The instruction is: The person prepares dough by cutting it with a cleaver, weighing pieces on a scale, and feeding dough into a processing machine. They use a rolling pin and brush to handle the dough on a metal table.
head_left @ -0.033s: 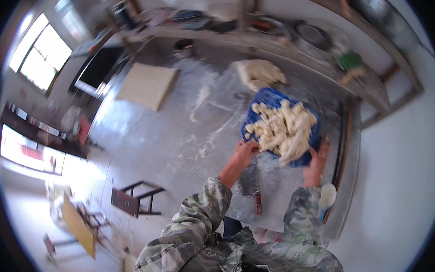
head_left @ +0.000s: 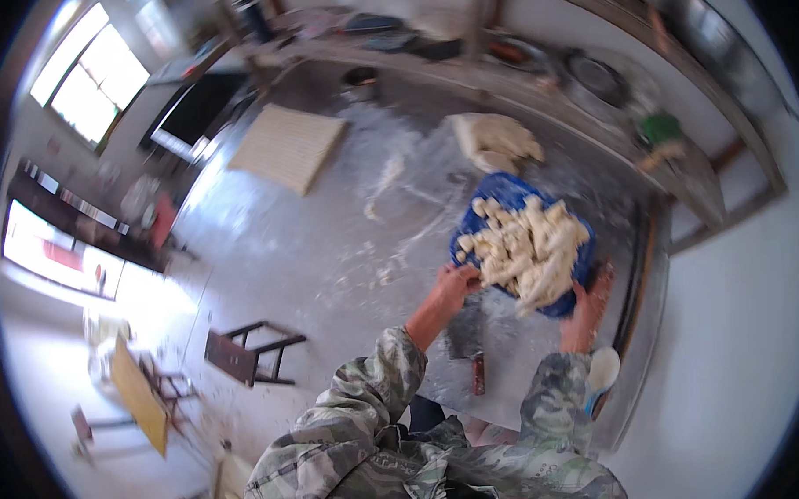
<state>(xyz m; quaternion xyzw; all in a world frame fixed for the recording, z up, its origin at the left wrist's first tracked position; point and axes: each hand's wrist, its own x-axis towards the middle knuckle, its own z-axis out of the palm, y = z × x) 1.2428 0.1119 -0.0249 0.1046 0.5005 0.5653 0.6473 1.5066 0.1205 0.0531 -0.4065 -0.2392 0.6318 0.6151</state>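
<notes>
A blue plastic tray [head_left: 487, 188] piled with pale dough pieces [head_left: 530, 249] sits at the right side of a floury grey worktop. My left hand [head_left: 454, 284] grips its near left edge, the fingertips partly hidden. At the near right edge my right hand [head_left: 588, 308] holds the tray, its thumb by the rim and its fingers along the outside. Just this side of the tray lies a broad-bladed knife [head_left: 479, 372], its reddish handle toward me. Behind the tray rests a large lump of dough [head_left: 494, 141].
A ridged pale mat or slab [head_left: 288, 146] lies at the worktop's far left, with a dark round pot [head_left: 360, 82] near the back. A cluttered wooden shelf [head_left: 534, 82] runs behind. A white scoop-like thing [head_left: 603, 368] is by my right forearm. A dark stool [head_left: 252, 353] stands left.
The whole view has shifted slightly, so most things appear a little farther right. Both hands keep their hold on the tray, with no clear movement of it on the worktop.
</notes>
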